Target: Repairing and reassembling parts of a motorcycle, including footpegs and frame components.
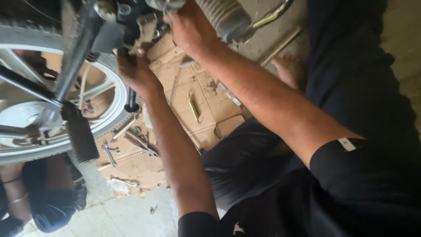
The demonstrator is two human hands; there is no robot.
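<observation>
My left hand [131, 66] reaches up beneath a motorcycle, its fingers closed on the lower edge of a greyish metal fitting [147, 26] near the wheel. My right hand [188, 28] grips the same fitting from the other side, right beside a ribbed black rubber boot [223, 17]. Both forearms stretch in from the lower right, out of black sleeves. The hands hide the exact contact points.
A white alloy wheel [30, 118] with a tyre fills the left, and a black ribbed footpeg [81, 138] sits in front of it. Brown cardboard [210, 96] on the floor carries spanners [109, 151] and a screwdriver [193, 107]. A metal rod [280, 46] lies by a bare foot [289, 68]. Another person [48, 197] crouches lower left.
</observation>
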